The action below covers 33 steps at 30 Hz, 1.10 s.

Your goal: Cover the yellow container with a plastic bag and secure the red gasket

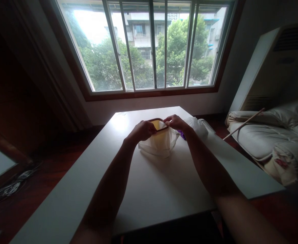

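Note:
A small yellow trash bin (159,141) with a brown rim (162,128) stands on the white table. A thin, see-through plastic bag (155,151) hangs loosely round its outside, and some pale film shows inside the opening. My left hand (143,130) is closed on the left side of the rim, thumb near the opening. At the right rear corner, my right hand (175,122) pinches the rim with the fingers bent over it. Whether bag film lies under the fingers of either hand is too dark to tell.
White plastic bags (197,127) and a purple item (181,134) lie right of the bin on the table (164,189). A pale sofa (255,135) with a thin stick (242,124) stands to the right. Cables (11,186) lie on the floor at left. Beyond is a window (143,51).

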Tool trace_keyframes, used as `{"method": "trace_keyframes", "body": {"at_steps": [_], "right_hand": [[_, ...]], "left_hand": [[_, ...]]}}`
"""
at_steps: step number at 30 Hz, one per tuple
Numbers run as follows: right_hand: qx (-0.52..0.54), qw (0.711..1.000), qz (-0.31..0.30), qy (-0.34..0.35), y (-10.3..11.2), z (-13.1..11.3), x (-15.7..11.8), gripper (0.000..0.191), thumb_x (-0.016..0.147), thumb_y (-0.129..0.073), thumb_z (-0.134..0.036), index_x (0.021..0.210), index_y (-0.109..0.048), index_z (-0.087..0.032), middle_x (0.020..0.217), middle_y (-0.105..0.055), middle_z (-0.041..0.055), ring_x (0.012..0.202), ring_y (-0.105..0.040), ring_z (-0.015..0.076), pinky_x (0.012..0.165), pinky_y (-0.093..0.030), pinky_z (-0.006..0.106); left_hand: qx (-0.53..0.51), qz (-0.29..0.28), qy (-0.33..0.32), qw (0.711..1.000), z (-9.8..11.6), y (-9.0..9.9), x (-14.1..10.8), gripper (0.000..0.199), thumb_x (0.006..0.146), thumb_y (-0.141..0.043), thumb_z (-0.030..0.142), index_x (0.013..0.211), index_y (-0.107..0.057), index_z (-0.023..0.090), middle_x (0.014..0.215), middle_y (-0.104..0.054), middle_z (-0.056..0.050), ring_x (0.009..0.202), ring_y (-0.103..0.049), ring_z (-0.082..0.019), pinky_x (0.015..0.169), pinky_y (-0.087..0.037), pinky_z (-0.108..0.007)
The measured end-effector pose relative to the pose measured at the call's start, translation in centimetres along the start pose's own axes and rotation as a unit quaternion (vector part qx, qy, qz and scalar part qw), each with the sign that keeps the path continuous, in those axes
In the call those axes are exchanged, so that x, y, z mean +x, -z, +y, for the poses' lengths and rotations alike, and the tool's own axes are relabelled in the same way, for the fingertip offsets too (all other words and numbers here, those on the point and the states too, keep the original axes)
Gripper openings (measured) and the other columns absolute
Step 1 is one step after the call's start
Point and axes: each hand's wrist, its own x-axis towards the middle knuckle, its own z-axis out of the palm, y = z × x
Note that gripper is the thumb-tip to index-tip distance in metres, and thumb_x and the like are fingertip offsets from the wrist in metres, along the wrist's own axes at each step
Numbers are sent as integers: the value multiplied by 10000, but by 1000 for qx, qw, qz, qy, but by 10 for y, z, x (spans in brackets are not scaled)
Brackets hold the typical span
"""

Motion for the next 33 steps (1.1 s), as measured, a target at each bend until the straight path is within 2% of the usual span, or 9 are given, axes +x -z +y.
{"method": "trace_keyframes", "body": {"at_steps": [5, 7, 10, 14, 20, 23, 33], "right_hand": [[-16, 999, -2, 36, 0, 2, 2, 283, 875, -573, -144, 1053, -793, -129, 1062, -779, 99, 923, -705, 181, 846, -507, 232], [-30, 998, -6, 59, 4, 2, 2, 265, 874, -583, -139, 1030, -797, -142, 1106, -767, 100, 985, -694, 189, 896, -500, 244], [-44, 994, -13, 99, 13, 1, 0, 290, 837, -574, -70, 985, -805, -163, 1140, -753, 89, 1041, -677, 191, 946, -487, 253], [-25, 989, -36, 138, 23, 2, -5, 355, 778, -549, -8, 943, -813, -178, 1080, -763, 78, 973, -688, 186, 913, -508, 257], [20, 977, -76, 199, 22, 7, -7, 227, 757, -689, -117, 933, -815, -185, 1042, -759, 91, 950, -693, 206, 852, -530, 285], [24, 973, -90, 211, 19, 8, -6, 205, 761, -697, -131, 916, -814, -194, 1054, -756, 83, 968, -688, 207, 870, -523, 297], [18, 973, -69, 218, 13, 10, -3, 232, 794, -621, -68, 879, -794, -196, 1036, -746, 77, 969, -676, 198, 875, -518, 299]], "left_hand": [[47, 1, -28, 998, 6, 2, -3, 246, 827, -595, 154, 949, -803, 200, 938, -769, -64, 800, -679, -199, 720, -513, -283], [62, -4, -40, 997, 9, 3, -5, 267, 855, -562, 168, 970, -801, 196, 1001, -759, -80, 812, -671, -198, 723, -511, -282], [63, -16, -45, 997, 10, 4, -6, 225, 869, -590, 235, 946, -798, 195, 989, -747, -81, 803, -656, -189, 709, -501, -267], [59, -11, -41, 997, 7, 5, -5, 178, 858, -635, 273, 901, -791, 198, 952, -739, -65, 772, -641, -175, 699, -482, -258], [76, -11, -48, 996, 8, 8, -5, 169, 865, -631, 276, 868, -780, 196, 931, -734, -59, 744, -629, -169, 680, -456, -264], [80, -8, -44, 996, 7, 8, -5, 174, 866, -631, 290, 877, -774, 192, 929, -728, -60, 742, -627, -170, 666, -448, -269], [86, 14, -33, 996, 8, 8, -4, 132, 838, -673, 297, 838, -770, 207, 893, -724, -46, 751, -624, -178, 654, -440, -273]]}}
